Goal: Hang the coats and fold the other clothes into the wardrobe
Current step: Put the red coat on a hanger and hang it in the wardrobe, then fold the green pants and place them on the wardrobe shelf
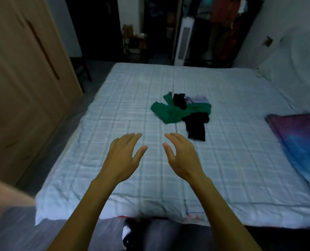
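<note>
Over the pale checked quilted bed (114,115), left hand (125,153) and right hand (181,154) hover empty, fingers spread, palms down, likely reaching for the pile. Crumpled green garment (168,111), black garment (196,126) and lilac cloth (198,99) lie heaped mid-bed, well ahead. Closed tan wooden wardrobe (20,87) stands left, probably the destination.

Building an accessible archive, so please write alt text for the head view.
A person's left hand and right hand, both open and empty, reach over a pale checked bed toward a heap of clothes: a green garment, black pieces, a lilac one. A wooden wardrobe stands on the left.
</note>
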